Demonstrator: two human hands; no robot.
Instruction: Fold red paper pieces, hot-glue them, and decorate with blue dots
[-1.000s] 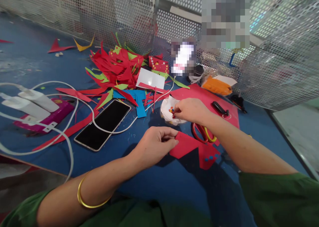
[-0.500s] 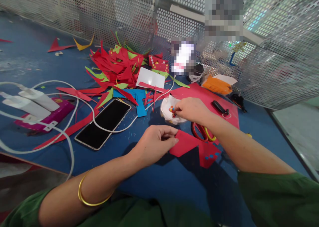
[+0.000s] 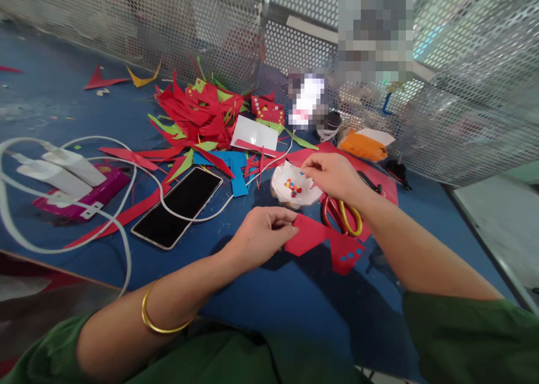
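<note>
Between its thumb and fingers my left hand [image 3: 269,229] pinches the upper left corner of a red paper cutout [image 3: 309,235]. Small blue squares [image 3: 351,255] lie in a row on the cutout's right part. My right hand [image 3: 330,173] is closed in a pinch on a tiny blue piece [image 3: 302,173], above the right rim of a small bowl lined with white paper [image 3: 309,196]. Tiny red, orange and blue bits [image 3: 293,188] lie in this bowl. Scissors with red and yellow handles [image 3: 342,215] rest just behind the cutout, partly under my right forearm.
A heap of red and green paper scraps [image 3: 206,112] lies at the back. On the left are a dark-screened phone [image 3: 177,207], a white cable [image 3: 210,218] and chargers on a purple block [image 3: 105,190]. A perforated metal screen [image 3: 303,41] closes off the back.
My right hand has risen out of the bowl and moved slightly right, with a blue piece at its fingertips. The bits in the bowl are more exposed. My left hand keeps hold of the cutout.
</note>
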